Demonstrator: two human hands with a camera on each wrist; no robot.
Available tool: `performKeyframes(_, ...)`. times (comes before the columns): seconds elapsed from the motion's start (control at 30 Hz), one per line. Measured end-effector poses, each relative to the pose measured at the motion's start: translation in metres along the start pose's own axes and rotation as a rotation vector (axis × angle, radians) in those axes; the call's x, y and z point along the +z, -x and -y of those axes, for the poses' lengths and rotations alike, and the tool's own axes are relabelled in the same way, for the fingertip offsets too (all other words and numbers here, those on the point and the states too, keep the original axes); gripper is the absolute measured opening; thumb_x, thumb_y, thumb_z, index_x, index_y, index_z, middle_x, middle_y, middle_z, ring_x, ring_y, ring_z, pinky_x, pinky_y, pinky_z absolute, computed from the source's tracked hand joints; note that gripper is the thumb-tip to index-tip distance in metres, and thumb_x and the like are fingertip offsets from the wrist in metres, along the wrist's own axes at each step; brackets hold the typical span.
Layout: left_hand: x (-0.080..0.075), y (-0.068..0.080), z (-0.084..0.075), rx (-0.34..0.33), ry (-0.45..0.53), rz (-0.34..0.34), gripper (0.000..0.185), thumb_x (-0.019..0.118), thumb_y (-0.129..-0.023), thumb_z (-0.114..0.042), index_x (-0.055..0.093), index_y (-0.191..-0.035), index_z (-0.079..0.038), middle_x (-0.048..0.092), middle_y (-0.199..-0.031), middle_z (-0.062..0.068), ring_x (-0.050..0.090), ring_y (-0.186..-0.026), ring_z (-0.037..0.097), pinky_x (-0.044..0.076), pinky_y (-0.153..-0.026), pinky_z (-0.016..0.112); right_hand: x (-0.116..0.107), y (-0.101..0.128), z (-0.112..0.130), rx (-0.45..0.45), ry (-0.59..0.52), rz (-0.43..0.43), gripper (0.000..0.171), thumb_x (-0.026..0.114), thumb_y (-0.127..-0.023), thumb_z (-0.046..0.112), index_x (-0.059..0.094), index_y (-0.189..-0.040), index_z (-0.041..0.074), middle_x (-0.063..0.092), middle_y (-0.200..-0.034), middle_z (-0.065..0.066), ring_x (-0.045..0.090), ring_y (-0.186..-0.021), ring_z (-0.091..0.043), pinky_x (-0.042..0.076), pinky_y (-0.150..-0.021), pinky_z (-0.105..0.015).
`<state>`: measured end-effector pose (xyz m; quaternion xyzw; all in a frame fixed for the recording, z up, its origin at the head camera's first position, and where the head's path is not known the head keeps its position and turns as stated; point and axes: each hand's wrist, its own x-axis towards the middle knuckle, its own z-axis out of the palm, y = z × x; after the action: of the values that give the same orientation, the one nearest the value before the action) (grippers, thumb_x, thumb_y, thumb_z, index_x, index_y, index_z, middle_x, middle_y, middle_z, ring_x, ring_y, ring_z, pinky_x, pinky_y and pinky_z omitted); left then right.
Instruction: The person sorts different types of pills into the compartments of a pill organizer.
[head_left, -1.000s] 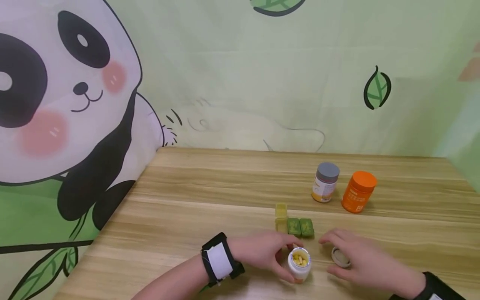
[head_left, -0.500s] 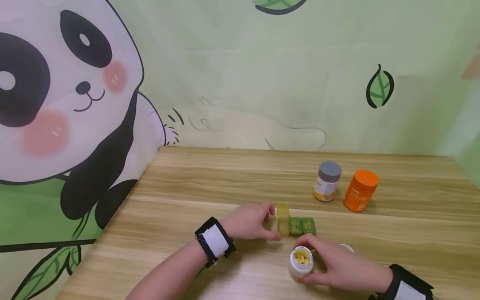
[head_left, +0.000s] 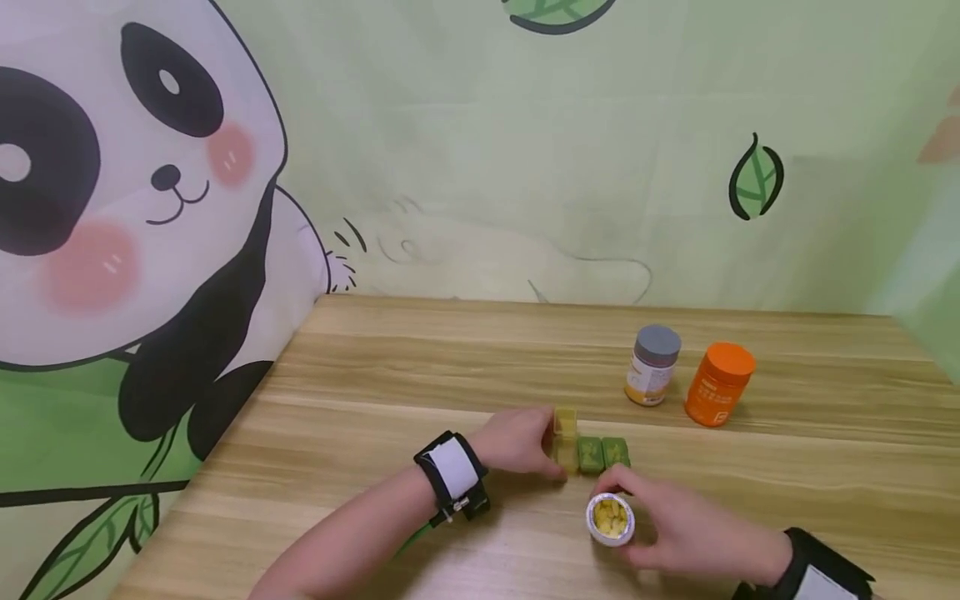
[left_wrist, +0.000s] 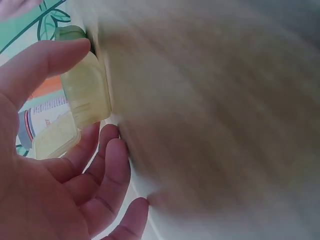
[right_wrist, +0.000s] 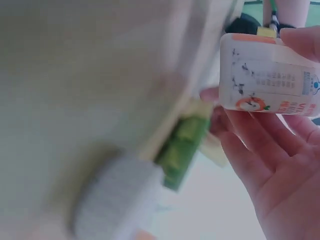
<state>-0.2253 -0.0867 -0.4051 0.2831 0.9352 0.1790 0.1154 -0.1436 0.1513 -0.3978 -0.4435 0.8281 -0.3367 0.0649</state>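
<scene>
My right hand (head_left: 686,525) grips an uncapped white pill bottle (right_wrist: 270,80), thumb on one side and fingers on the other. Yellow pills (head_left: 611,518) show through its mouth, which faces the head camera. My left hand (head_left: 517,442) holds the yellow end compartment (left_wrist: 85,92) of a small pill organizer between thumb and fingers; that compartment's lid (head_left: 566,419) stands raised. Two green compartments (head_left: 602,454) of the organizer have their lids down. In the right wrist view a white ribbed cap (right_wrist: 120,195) lies on the table; the right hand hides it from the head camera.
Behind the organizer stand a grey-capped bottle (head_left: 652,365) and an orange jar (head_left: 720,383), both capped. The wooden table (head_left: 420,358) ends at a wall sheet (head_left: 465,167) printed with a panda and leaves. Each wrist wears a black strap (head_left: 452,475).
My left hand has left the pill bottle and moved to the organizer's yellow compartment. My right hand has moved left from the cap, taken the bottle, and tipped its mouth toward the head camera.
</scene>
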Motion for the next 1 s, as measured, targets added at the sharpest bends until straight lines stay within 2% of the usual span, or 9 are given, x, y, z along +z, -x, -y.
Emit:
performKeyframes(0.23,0.0,0.002,0.002,-0.023,0.032,-0.002,0.04,0.086,-0.069,-0.037,0.056,-0.081,-0.014,0.051,-0.069,-0.008,0.047,-0.061,0.008,0.037,-0.053,0.022,-0.023,-0.013,-0.01,0.015,0.183,-0.092,0.049,0.079,-0.08,0.017,0.052,-0.12,0.016,0.059,-0.108,0.006,0.056,-0.09,-0.005,0.051,-0.076,-0.031)
performKeyframes(0.33,0.0,0.001,0.002,-0.022,0.023,-0.008,0.04,0.086,-0.069,-0.037,0.056,-0.08,-0.014,0.05,-0.069,-0.008,0.046,-0.061,0.007,0.037,-0.053,0.022,-0.033,-0.023,-0.019,0.046,0.25,-0.096,0.045,0.077,-0.081,0.019,0.054,-0.119,0.014,0.058,-0.108,0.004,0.054,-0.089,-0.006,0.05,-0.074,-0.03)
performKeyframes(0.6,0.0,0.001,0.001,-0.005,0.036,-0.005,0.039,0.086,-0.07,-0.036,0.056,-0.081,-0.014,0.05,-0.07,-0.008,0.046,-0.062,0.006,0.037,-0.052,0.021,-0.043,-0.043,-0.033,0.066,0.43,-0.035,0.042,0.076,-0.08,0.025,0.057,-0.116,0.016,0.054,-0.1,0.007,0.053,-0.079,-0.007,0.048,-0.064,-0.028)
performKeyframes(0.7,0.001,0.0,0.001,-0.009,0.037,0.003,0.039,0.086,-0.07,-0.036,0.056,-0.081,-0.015,0.05,-0.07,-0.008,0.046,-0.062,0.006,0.037,-0.052,0.021,-0.044,-0.048,-0.035,0.063,0.476,-0.003,0.042,0.076,-0.08,0.027,0.058,-0.117,0.015,0.054,-0.101,0.006,0.053,-0.081,-0.008,0.048,-0.066,-0.03)
performKeyframes(0.87,0.001,-0.001,0.001,-0.016,0.039,0.019,0.038,0.086,-0.072,-0.037,0.056,-0.081,-0.015,0.05,-0.069,-0.008,0.046,-0.061,0.007,0.036,-0.052,0.021,-0.045,-0.055,-0.033,0.045,0.559,0.062,0.048,0.076,-0.08,0.028,0.059,-0.121,0.012,0.058,-0.107,-0.002,0.055,-0.086,-0.014,0.051,-0.072,-0.037)
performKeyframes(1.0,0.0,-0.001,0.0,-0.01,0.038,0.016,0.038,0.086,-0.072,-0.036,0.056,-0.08,-0.015,0.05,-0.068,-0.009,0.046,-0.061,0.007,0.036,-0.051,0.022,-0.044,-0.059,-0.03,0.039,0.586,0.097,0.049,0.077,-0.079,0.028,0.06,-0.122,0.011,0.059,-0.109,-0.005,0.057,-0.088,-0.018,0.051,-0.076,-0.04)
